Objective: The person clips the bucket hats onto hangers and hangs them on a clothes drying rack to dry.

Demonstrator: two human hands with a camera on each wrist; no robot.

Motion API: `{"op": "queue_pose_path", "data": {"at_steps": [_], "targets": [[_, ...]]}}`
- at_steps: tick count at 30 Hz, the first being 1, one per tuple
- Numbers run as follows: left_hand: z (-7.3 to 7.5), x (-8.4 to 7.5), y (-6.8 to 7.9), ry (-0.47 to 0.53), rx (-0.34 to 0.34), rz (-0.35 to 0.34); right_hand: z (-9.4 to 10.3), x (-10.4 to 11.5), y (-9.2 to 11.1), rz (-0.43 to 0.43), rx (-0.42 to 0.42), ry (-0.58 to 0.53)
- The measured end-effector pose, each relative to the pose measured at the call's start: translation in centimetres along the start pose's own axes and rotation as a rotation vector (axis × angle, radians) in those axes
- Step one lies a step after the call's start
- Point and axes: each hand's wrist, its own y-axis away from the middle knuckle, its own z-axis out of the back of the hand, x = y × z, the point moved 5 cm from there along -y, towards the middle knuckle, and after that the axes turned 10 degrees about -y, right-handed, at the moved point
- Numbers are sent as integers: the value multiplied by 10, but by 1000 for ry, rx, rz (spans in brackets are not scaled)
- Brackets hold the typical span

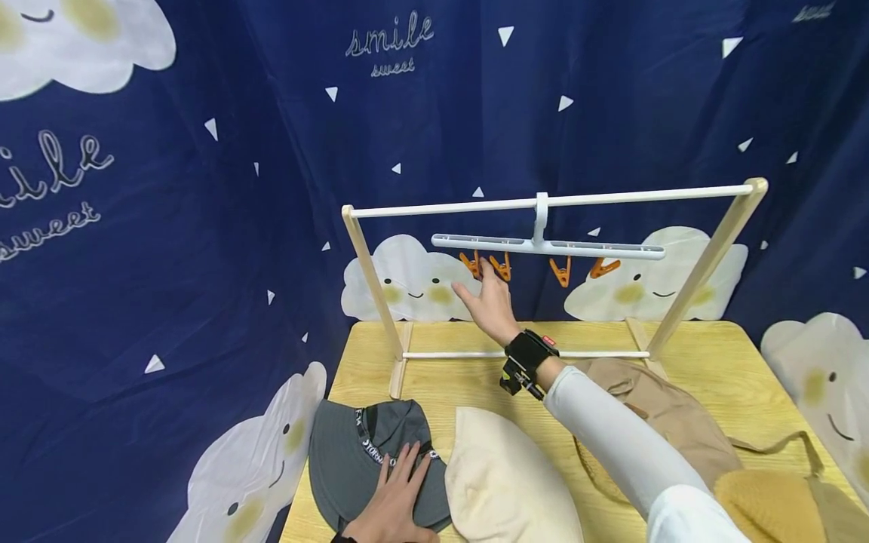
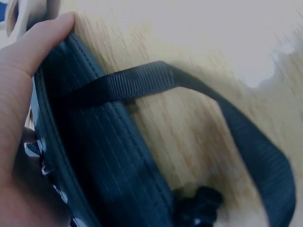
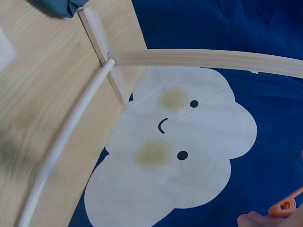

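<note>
My left hand (image 1: 394, 501) rests on a dark grey bucket hat (image 1: 333, 452) with a lettered band, its fingers straight and spread. In the left wrist view, the thumb (image 2: 45, 40) lies along the edge of the hat (image 2: 137, 184), and a black chin strap (image 2: 142, 80) loops over the table. My right hand (image 1: 492, 305) reaches up to the orange clips (image 1: 502, 268) under a white hanger (image 1: 502, 244). Its fingers are at the leftmost clips, with the thumb held apart. An orange clip (image 3: 284, 207) and a fingertip (image 3: 253, 220) show at the right wrist view's corner.
A wooden rack (image 1: 370, 279) with white rods carries the hanger at the table's back. A cream hat (image 1: 505, 483) lies right of the grey one. Beneath my right forearm is a tan hat (image 1: 672, 422); a yellowish woven piece (image 1: 767, 501) sits at the right.
</note>
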Motion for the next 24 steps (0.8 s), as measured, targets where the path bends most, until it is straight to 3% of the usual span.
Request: {"op": "queue_pose_path", "data": {"at_steps": [8,16,24], "targets": [[-5,4,-1,-22,4,11,-11,4,-17,-35,-28,-99],[-5,2,0,-14,4,4,-19,9,-22,16,-65,-181],[2,-8,-2,-123,56,31,-22,17,-28,22,-117,-171]]}}
